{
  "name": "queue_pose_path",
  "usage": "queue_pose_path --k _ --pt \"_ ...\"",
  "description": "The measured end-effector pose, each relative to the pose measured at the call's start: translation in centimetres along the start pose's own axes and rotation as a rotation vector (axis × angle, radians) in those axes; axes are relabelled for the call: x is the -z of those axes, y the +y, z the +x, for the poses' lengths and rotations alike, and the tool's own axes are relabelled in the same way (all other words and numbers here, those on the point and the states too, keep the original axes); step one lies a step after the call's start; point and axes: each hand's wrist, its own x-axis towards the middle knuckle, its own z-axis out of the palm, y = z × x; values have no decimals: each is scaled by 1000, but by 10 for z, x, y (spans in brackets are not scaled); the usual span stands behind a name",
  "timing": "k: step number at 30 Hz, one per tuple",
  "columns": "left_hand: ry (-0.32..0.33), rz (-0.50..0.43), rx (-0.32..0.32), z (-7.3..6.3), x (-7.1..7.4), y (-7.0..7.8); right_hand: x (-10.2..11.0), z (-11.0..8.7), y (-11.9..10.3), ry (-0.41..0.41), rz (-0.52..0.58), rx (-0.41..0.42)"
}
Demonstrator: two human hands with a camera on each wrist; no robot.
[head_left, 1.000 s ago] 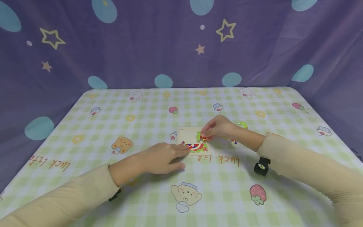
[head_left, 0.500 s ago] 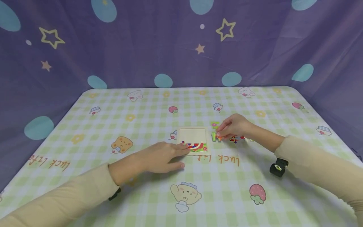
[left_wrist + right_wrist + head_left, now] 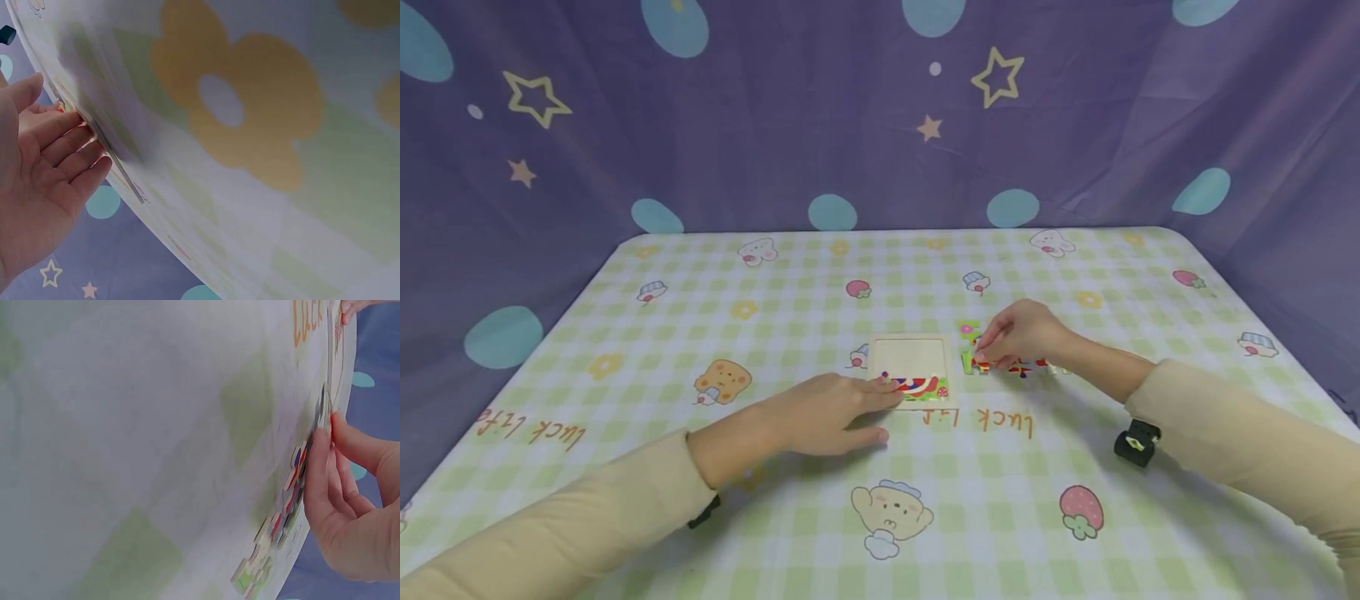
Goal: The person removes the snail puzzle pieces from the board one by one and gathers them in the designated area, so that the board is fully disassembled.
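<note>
— Purple curtain (image 3: 775,150) at the back, checked tablecloth (image 3: 775,517) under your hands. Your right hand (image 3: 1021,332)?
— You're pinching a puzzle piece (image 3: 967,362), thumb against finger.
— Your left hand (image 3: 831,417)?
— Fingers straight, tips on the set pieces (image 3: 923,387) at your side of the tray (image 3: 908,355). Tray's left of your right fingertips.
— Others?
— Loose pieces (image 3: 1019,367) below and beside your right fingers, flower piece (image 3: 967,330) just past those fingertips.

Right of the wooden puzzle tray (image 3: 912,356), the right hand (image 3: 1021,332) partly hides its puzzle piece (image 3: 967,362) and loose pieces (image 3: 1019,367); on the tray, the left hand (image 3: 823,413) covers part of the red-and-blue strip (image 3: 925,387).
</note>
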Motion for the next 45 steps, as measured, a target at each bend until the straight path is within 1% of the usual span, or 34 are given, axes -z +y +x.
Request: queue_pose_path --k 5,8,12,17,19,24,27,32,35,41,45 --pt "-2 7 5 0 1 1 -1 0 -2 57 -149 72" --pt "-2 12 5 1 1 1 -2 -1 -4 84 -190 95" --pt "-5 11 3 1 2 0 -3 -3 -6 111 -220 131" --pt "-5 7 2 1 2 1 -4 -5 -5 149 -265 150" --pt "-4 7 4 1 2 1 -4 -5 -6 154 -270 152" --pt "-4 11 7 1 2 1 -3 -7 -7 169 -297 197" --pt "-2 15 5 1 2 1 -3 -7 -8 181 -318 209" --pt "0 17 1 0 2 2 -4 -8 -12 172 -302 216" --pt "1 16 -1 0 2 2 -8 -8 -14 156 -293 248" --pt "2 16 -1 1 1 2 -23 -9 -20 74 -287 325" --pt "5 15 -3 1 1 1 -33 -12 -27 31 -299 362"
